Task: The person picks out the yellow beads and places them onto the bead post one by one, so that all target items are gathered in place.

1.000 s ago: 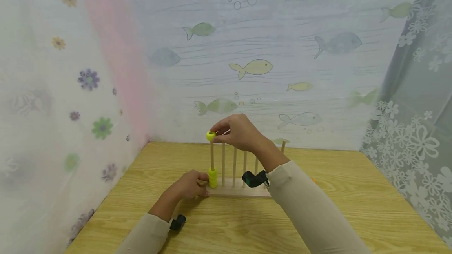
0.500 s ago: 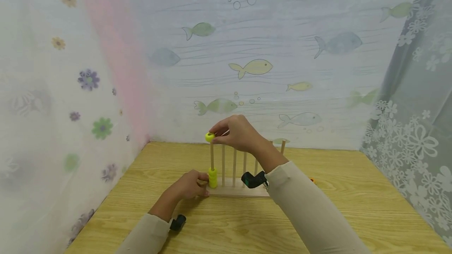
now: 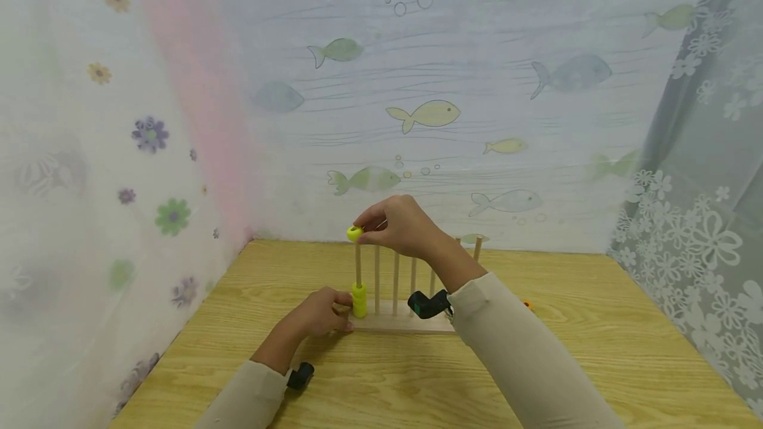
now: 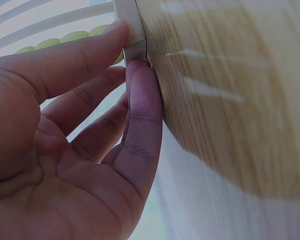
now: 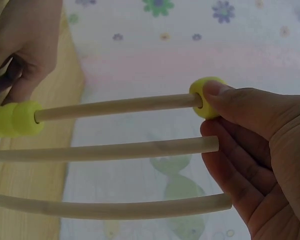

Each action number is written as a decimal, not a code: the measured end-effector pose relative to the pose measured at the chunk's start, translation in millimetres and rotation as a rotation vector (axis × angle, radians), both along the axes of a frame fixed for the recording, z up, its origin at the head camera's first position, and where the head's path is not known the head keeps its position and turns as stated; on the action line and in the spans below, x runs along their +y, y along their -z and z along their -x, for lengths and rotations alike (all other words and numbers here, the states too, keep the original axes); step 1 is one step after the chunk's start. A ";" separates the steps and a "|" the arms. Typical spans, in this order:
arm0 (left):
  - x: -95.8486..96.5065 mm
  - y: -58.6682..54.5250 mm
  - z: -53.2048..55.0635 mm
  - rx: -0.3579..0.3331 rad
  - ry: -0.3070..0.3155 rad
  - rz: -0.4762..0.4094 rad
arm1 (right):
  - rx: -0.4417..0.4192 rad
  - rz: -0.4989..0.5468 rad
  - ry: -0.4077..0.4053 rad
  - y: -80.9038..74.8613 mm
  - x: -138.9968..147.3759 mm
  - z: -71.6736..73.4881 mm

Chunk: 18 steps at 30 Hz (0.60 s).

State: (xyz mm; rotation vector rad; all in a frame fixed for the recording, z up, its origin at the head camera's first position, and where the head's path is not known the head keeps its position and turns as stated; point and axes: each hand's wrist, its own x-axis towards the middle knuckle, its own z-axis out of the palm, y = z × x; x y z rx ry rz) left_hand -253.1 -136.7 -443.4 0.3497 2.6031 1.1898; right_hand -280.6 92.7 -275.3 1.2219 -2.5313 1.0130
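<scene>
A wooden peg stand (image 3: 405, 325) with several upright pegs sits on the table. At the top of its leftmost peg (image 3: 358, 263), my right hand (image 3: 405, 227) pinches a yellow bead (image 3: 354, 234) between thumb and fingers. In the right wrist view the peg's tip enters the hole of that bead (image 5: 206, 97). Several yellow beads (image 3: 359, 300) are stacked at the foot of the same peg. My left hand (image 3: 322, 312) grips the left end of the base; in the left wrist view the thumb and fingers (image 4: 145, 95) bear on the base end (image 4: 132, 30).
Behind the right forearm, a small orange thing (image 3: 528, 305) shows on the wood-grain table (image 3: 381, 382). Printed curtains hang behind and at both sides. The right forearm hides part of the stand's right end.
The yellow bead and my right hand have shifted very slightly down, and the bead a little to the left. My left hand and the stand stay where they were.
</scene>
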 end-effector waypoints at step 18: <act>-2.0 2.8 3.0 0.015 0.023 -0.005 | 0.001 0.006 0.005 5.1 1.8 3.0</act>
